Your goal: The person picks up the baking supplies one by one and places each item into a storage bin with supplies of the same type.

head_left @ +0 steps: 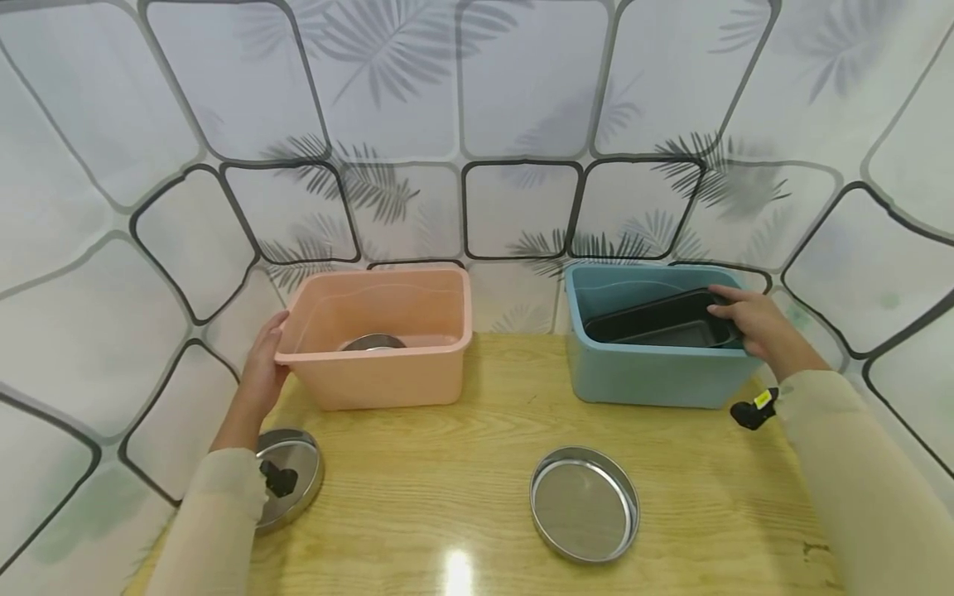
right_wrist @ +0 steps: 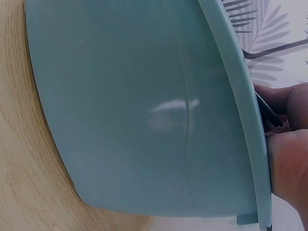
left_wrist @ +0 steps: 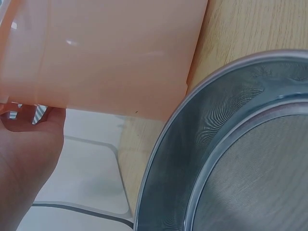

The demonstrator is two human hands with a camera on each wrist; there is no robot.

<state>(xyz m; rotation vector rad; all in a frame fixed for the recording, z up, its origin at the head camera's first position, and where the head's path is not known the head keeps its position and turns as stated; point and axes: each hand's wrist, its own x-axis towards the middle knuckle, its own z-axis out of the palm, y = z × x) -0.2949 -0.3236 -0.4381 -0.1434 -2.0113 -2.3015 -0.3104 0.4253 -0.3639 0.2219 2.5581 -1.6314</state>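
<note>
On the left stands a pink plastic bin (head_left: 373,381), its left rim held by my left hand (head_left: 262,364). Part of a round metal thing (head_left: 373,342) shows inside it; the rest is hidden by the front wall. My right hand (head_left: 756,327) pinches the right end of a black rectangular pan (head_left: 659,321), which lies tilted in the blue plastic bin (head_left: 648,377). In the right wrist view the pan's dark edge (right_wrist: 269,111) shows between thumb and fingers. Below my left wrist lies a round steel sieve (left_wrist: 255,168), partly covered by the sleeve in the head view.
Another round steel sieve (head_left: 585,505) lies on the wooden table (head_left: 417,497), in front of the blue bin. Patterned white cloth (head_left: 522,83) hangs behind and to both sides of the table. Bare wood separates the two bins.
</note>
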